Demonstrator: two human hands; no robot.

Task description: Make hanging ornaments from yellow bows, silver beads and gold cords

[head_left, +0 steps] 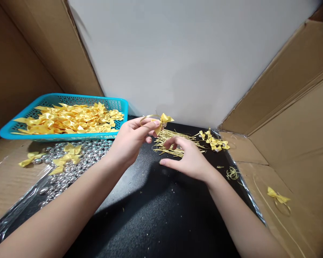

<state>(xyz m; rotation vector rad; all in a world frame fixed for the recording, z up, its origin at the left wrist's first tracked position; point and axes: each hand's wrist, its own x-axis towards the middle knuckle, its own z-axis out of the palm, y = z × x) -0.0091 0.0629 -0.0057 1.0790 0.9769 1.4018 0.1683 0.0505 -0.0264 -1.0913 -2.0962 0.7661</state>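
Observation:
Between the thumb and fingers of my left hand [133, 138] is a yellow ribbon bow [165, 119], with a thin gold cord loop [148, 116] behind it. My right hand [187, 157] hovers lower and to the right, thumb and fingers apart, with nothing visible in it. Behind that hand lies a bundle of gold cord pieces [172, 138] on the black work surface [150, 215]; my fingers hide part of it, and I cannot tell whether they touch it.
At left, a blue basket [125, 107] holds many yellow bows. Silvery beads [83, 165] lie in front of it, with loose bows [67, 157] on top. Bows with cords [215, 141] and a tangle of cord [232, 173] are at right. Cardboard walls [285, 96] flank both sides.

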